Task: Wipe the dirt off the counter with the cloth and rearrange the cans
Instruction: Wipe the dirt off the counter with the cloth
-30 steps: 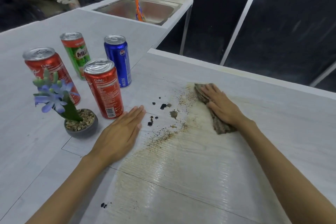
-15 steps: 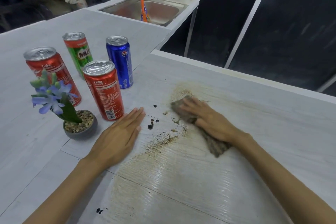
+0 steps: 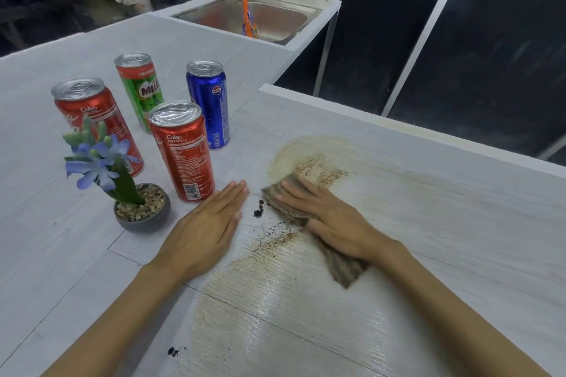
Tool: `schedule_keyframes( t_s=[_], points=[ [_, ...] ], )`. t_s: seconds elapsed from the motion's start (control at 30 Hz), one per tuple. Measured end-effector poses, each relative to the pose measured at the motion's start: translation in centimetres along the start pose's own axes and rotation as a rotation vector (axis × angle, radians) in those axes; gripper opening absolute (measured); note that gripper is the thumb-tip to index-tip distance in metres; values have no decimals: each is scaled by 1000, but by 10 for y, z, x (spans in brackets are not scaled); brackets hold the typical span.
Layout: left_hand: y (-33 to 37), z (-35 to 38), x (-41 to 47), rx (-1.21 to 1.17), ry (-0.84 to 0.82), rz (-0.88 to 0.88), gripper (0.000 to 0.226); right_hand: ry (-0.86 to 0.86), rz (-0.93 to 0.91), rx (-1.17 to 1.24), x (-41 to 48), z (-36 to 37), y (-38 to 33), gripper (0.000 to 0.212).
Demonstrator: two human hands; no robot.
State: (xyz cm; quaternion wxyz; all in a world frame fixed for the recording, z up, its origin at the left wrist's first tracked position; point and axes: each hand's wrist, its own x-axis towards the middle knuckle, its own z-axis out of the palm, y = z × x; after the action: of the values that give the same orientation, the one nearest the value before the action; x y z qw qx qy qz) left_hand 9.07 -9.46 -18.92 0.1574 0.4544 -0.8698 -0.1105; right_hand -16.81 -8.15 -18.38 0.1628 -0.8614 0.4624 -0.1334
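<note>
cloth: flat on tabletop, long axis runs near-right to far-left.
dirt clump: just left of the cloth's far end, between both hands; gritty streak nearer the person.
right hand: fingers straight, pressing cloth down, not curled round it.
left hand: flat, grasping nothing; beside front Coke can.
next, probably: sweep cloth left over clump.

On the pale wood-grain counter, four aluminium drink cans stand left, behind the grey potted flower; the brown ribbed cloth lies right of them under the right hand, with the steel sink behind.
</note>
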Motion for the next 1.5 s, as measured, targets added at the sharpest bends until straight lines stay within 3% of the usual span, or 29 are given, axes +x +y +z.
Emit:
schedule_keyframes(
  t_s=[0.13,0.27,0.4,0.5,0.57,0.77,0.87,1.0,1.07,1.23,1.37,1.5],
  points=[
    [-1,1,0,11,1,6,50,90,257,6,-6,-32,52,45],
    [0,2,1,12,-2,0,51,133,473,-50,59,-43,68,51],
    [0,2,2,1,7,-2,50,80,312,-45,81,-14,15,50],
    [0,1,1,18,14,4,51,39,102,-38,32,2,-10,48],
    [0,0,1,17,14,7,51,57,101,-24,2,-5,3,48],
    [1,1,1,17,12,8,50,151,553,-49,30,-43,59,50],
    [0,1,2,12,18,5,50,122,426,-48,51,-21,25,51],
    [-1,1,1,16,15,1,50,78,141,-33,5,6,-11,48],
    [-1,1,1,11,12,1,50,93,151,-27,-11,-5,5,46],
    [-1,1,2,14,16,0,49,109,484,-57,31,-35,42,49],
    [-3,3,2,-2,26,0,49,44,286,-60,60,-4,-3,52],
    [-3,1,2,-20,32,-7,49,-4,108,-45,13,15,-41,51]
  ],
)
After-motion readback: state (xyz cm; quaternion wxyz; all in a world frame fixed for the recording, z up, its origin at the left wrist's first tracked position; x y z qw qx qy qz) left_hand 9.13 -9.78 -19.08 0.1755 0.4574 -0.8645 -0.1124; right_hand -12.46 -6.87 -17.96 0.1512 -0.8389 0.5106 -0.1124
